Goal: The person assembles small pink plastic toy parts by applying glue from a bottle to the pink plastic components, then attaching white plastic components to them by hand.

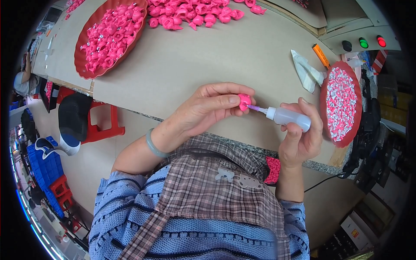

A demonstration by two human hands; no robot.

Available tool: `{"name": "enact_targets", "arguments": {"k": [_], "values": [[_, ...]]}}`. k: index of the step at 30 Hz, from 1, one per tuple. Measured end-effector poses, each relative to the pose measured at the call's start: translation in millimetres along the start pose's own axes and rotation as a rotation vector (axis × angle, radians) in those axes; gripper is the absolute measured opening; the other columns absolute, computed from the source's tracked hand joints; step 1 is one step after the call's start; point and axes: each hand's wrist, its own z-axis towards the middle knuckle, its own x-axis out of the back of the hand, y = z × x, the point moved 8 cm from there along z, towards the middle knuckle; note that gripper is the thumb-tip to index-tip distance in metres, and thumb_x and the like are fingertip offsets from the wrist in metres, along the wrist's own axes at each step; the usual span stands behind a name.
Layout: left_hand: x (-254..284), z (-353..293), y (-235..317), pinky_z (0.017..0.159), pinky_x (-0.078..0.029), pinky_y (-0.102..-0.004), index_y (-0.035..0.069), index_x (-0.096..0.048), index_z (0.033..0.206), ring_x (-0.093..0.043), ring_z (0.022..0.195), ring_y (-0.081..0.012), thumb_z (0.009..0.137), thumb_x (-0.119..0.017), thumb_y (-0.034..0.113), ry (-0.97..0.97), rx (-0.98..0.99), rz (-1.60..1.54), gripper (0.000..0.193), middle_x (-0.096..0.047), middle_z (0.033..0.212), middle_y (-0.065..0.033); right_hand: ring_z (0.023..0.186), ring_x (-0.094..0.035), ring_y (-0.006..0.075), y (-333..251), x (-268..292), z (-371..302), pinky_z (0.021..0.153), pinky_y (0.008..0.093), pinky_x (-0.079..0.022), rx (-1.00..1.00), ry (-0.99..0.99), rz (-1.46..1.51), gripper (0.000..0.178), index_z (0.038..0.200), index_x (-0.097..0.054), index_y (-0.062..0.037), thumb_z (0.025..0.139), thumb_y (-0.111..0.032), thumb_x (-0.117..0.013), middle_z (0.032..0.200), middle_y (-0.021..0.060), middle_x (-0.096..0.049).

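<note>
Between the thumb and fingers of my left hand (212, 104) is a small glossy pink plastic piece (244, 102), held above the table. My right hand (302, 141) grips a translucent squeeze bottle (291, 119) with a thin purple needle tip (255, 107). The bottle lies nearly level, its tip pointing left and meeting the pink piece; whether it touches or enters an opening I cannot tell. Past my right hand stands a red scalloped tray (358, 113) full of tiny pink and silver-white parts.
A larger red tray (80, 69) of pink pieces sits far left, beside a loose pile of them (190, 13). Toward the right lie a crumpled white tissue (304, 71) and an orange marker (321, 56). Green and red buttons (363, 42) show on a machine panel. A red stool (104, 123) stands left.
</note>
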Motion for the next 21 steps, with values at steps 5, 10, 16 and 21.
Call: {"name": "enact_targets", "arguments": {"k": [5,10,16,21], "values": [[0.1,0.2,-0.1,0.088,-0.050,-0.0293,-0.005,-0.056,0.119,-0.060,0.102,-0.0196,0.093,-0.054,0.009,0.002,0.003,0.000,0.030,-0.061,0.111,-0.0180,0.066,-0.058,0.0124,-0.1,-0.4,0.3,0.051,0.0197,-0.043,0.012,-0.002,-0.007,0.047,0.119,-0.051,0.0036,0.093,-0.035,-0.057,0.089,0.0177,-0.065],[-0.3,1.0,-0.2,0.088,-0.051,-0.0293,-0.005,-0.056,0.119,-0.060,0.102,-0.0196,0.093,-0.054,0.009,-0.004,0.001,0.002,0.030,-0.061,0.111,-0.0180,0.065,-0.058,0.0123,-1.3,-0.4,1.0,0.051,0.0193,-0.043,0.034,0.004,-0.036,0.047,0.119,-0.052,0.0037,0.093,-0.035,-0.058,0.089,0.0179,-0.065],[-1.0,2.5,-0.8,0.084,-0.052,-0.0271,-0.004,-0.057,0.119,-0.062,0.094,-0.0159,0.093,-0.055,0.009,0.023,0.010,0.005,0.029,-0.064,0.104,-0.0115,0.065,-0.059,0.0126,-1.0,0.2,1.8,0.052,0.0195,-0.044,0.041,0.003,-0.059,0.048,0.118,-0.051,0.0040,0.093,-0.036,-0.058,0.088,0.0181,-0.065],[-0.1,3.4,-1.9,0.084,-0.053,-0.0284,-0.002,-0.057,0.114,-0.064,0.092,-0.0179,0.092,-0.058,0.011,0.006,0.032,-0.005,0.026,-0.064,0.103,-0.0117,0.066,-0.060,0.0155,-8.9,0.0,2.5,0.054,0.0227,-0.047,0.149,-0.025,-0.171,0.047,0.119,-0.049,0.0046,0.094,-0.035,-0.055,0.086,0.0190,-0.065]]}}
